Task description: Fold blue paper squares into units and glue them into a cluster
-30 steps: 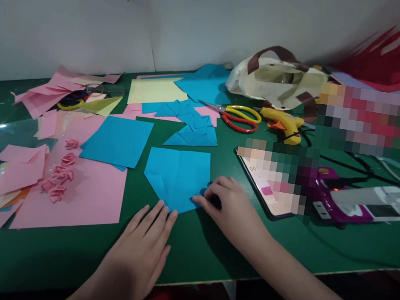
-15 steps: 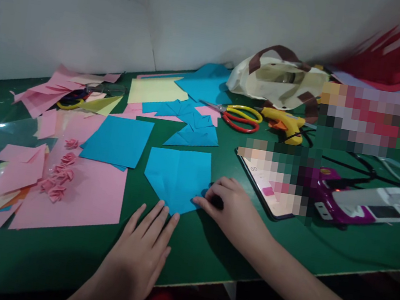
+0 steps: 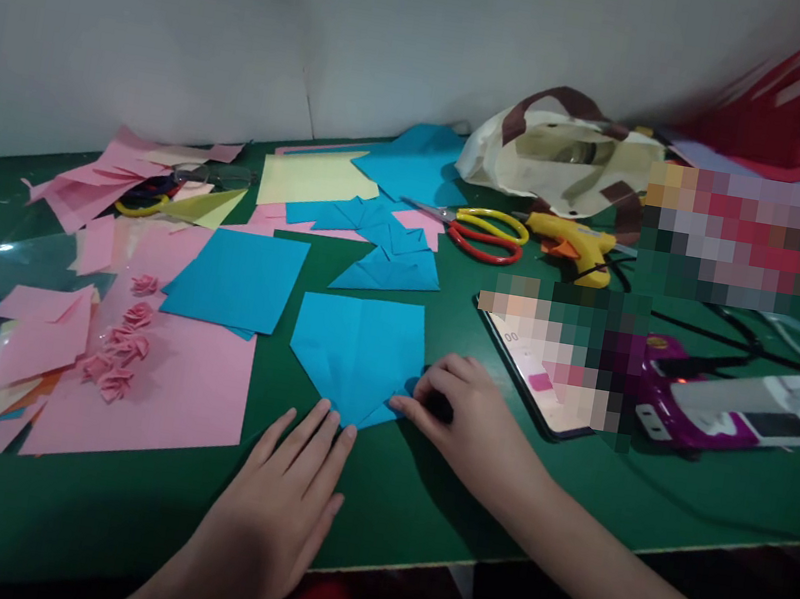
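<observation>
A creased blue paper (image 3: 359,349) lies on the green table (image 3: 428,506), its two lower corners folded in toward a blunt point at the near edge. The fingertips of my left hand (image 3: 290,490) rest on that lower edge, fingers stretched out flat. On the right side my right hand (image 3: 462,416) pinches the paper's lower right edge between thumb and forefinger. Left of it is a stack of blue square sheets (image 3: 240,279). Folded blue pieces (image 3: 389,262) lie just beyond the paper.
Scissors (image 3: 490,235), a yellow glue gun (image 3: 571,246) and a cloth bag (image 3: 559,158) lie behind. A phone (image 3: 546,378) and a purple power strip (image 3: 692,417) are at right. Pink paper roses (image 3: 126,347) sit on a pink sheet (image 3: 203,395) at left.
The view has shifted very slightly. Both hands keep nearly the same places on the blue paper.
</observation>
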A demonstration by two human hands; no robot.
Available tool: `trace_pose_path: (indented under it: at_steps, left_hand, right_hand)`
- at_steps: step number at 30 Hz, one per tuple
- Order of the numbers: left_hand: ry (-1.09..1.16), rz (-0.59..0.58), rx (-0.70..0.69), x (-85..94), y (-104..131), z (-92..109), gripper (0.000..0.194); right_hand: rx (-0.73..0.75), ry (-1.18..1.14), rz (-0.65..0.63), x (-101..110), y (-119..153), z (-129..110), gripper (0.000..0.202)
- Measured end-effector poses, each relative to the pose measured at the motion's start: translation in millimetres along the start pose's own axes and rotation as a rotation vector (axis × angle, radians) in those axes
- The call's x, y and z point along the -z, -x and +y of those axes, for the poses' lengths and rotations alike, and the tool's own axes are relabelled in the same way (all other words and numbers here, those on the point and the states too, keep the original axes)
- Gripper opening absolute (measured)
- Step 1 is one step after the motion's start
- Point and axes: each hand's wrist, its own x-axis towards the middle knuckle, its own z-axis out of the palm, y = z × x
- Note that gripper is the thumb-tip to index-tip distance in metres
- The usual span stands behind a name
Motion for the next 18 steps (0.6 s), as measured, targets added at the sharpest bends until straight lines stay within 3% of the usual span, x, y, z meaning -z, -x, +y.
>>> trace_pose_path:
  at_steps: [12,18]
  left_hand:
    - [0.001,0.019,0.000,1.0,-1.1,-0.3,0.037]
    - [-0.028,-0.084,-0.018,4.2,-3.1,1.6,0.044]
  right_hand:
    - [0.004,0.120,0.031,-5.5,3.5,0.0,0.026]
    - [0.007,0.126,0.031,-5.2,3.1,-0.7,0.025]
